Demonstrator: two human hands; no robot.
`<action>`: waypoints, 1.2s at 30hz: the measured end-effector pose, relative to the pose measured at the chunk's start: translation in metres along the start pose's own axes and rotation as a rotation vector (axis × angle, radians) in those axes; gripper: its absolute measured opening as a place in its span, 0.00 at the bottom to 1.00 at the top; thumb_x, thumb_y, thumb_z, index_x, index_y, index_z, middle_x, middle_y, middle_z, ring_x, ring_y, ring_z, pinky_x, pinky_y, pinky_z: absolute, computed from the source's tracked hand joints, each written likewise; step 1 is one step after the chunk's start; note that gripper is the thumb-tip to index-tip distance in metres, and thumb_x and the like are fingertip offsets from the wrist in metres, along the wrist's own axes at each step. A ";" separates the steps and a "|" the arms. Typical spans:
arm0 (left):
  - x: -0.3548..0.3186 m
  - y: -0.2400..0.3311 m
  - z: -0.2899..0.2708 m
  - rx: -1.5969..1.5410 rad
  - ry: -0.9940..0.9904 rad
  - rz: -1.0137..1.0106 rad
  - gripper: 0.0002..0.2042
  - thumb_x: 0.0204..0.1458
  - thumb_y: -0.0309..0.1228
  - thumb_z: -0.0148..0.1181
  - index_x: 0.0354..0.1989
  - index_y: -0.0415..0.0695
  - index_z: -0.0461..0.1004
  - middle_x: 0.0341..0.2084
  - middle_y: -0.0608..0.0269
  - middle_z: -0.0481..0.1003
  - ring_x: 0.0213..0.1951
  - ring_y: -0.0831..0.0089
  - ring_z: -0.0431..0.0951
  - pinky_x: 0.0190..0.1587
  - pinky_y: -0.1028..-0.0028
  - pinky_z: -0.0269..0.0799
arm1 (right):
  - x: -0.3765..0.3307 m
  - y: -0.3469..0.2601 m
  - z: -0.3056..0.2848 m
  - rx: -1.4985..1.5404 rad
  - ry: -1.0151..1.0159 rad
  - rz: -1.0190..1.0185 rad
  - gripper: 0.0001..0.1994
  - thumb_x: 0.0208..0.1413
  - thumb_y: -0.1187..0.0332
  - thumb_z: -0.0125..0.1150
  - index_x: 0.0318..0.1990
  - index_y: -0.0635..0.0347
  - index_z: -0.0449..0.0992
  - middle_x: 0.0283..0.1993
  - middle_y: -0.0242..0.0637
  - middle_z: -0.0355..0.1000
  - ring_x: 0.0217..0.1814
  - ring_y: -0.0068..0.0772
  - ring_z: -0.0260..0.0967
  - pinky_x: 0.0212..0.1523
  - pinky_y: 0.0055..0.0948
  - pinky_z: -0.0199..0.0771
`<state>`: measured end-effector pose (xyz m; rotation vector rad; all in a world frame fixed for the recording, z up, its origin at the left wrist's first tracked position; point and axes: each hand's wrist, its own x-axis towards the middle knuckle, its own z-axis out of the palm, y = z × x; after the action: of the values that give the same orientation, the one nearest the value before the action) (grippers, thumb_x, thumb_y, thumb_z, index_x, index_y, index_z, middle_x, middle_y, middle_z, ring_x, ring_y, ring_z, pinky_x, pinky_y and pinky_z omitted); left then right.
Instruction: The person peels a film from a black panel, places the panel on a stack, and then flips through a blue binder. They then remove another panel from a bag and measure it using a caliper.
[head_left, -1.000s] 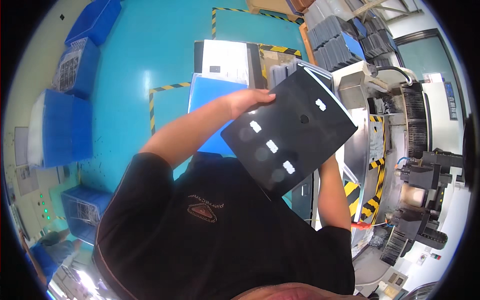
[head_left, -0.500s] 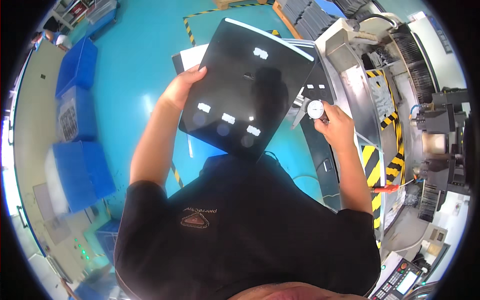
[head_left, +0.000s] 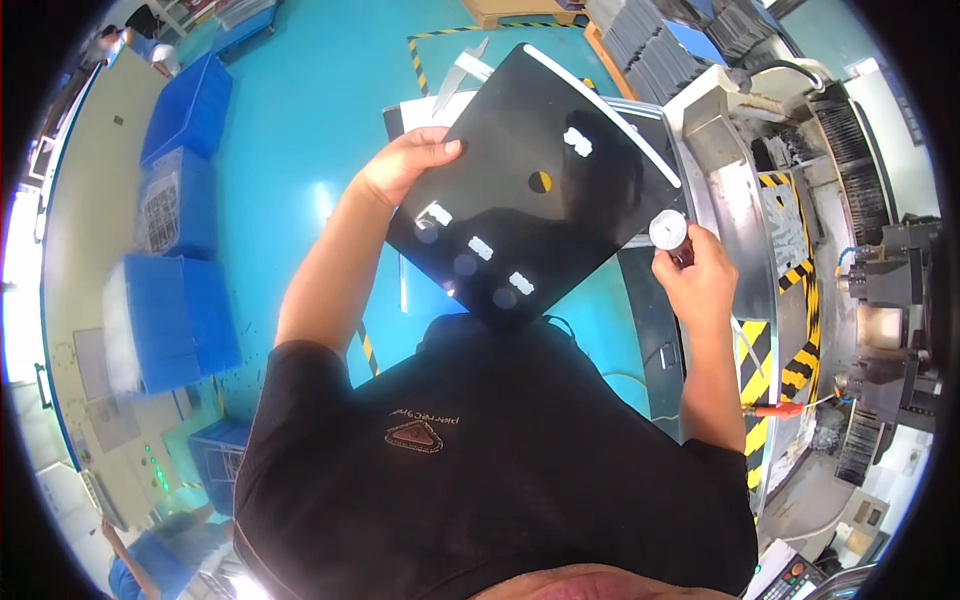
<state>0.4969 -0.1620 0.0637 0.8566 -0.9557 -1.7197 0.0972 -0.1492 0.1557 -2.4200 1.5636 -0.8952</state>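
My left hand (head_left: 408, 167) grips a glossy black panel (head_left: 500, 170) by its left edge, thumb on top. The panel is tilted and has a white strip along its far edge, several white patches and a round hole near the middle. In my right hand (head_left: 702, 278) is a dial caliper, its round white dial (head_left: 668, 230) at the panel's right edge. Beyond the panel's upper left edge stick out metal caliper jaws (head_left: 461, 78). The panel hides the stretch between jaws and dial. Whether the jaws touch the panel I cannot tell.
Blue bins (head_left: 185, 320) line the left side by a long pale cabinet (head_left: 95, 210). Machinery (head_left: 890, 290) with yellow-black striped edges stands close on the right. Stacked grey sheets (head_left: 650, 60) lie far right. Another person's arm (head_left: 125, 555) shows at the lower left.
The caliper has been drawn open: its jaws, formerly beside the dial right of the panel, now show past the upper left edge. The panel has turned clockwise, and both hands sit further right in view.
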 end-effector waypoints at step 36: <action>-0.009 0.000 0.004 -0.012 0.161 0.232 0.36 0.52 0.18 0.54 0.72 0.44 0.52 0.59 0.53 0.71 0.58 0.64 0.74 0.61 0.66 0.67 | -0.005 0.009 0.009 0.147 -0.091 -0.030 0.20 0.45 0.68 0.71 0.47 0.63 0.77 0.35 0.42 0.76 0.30 0.39 0.76 0.32 0.33 0.76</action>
<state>0.4964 -0.1528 0.0663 0.8280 -0.8979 -1.4355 0.0932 -0.1512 0.1426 -2.3518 1.3836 -0.8600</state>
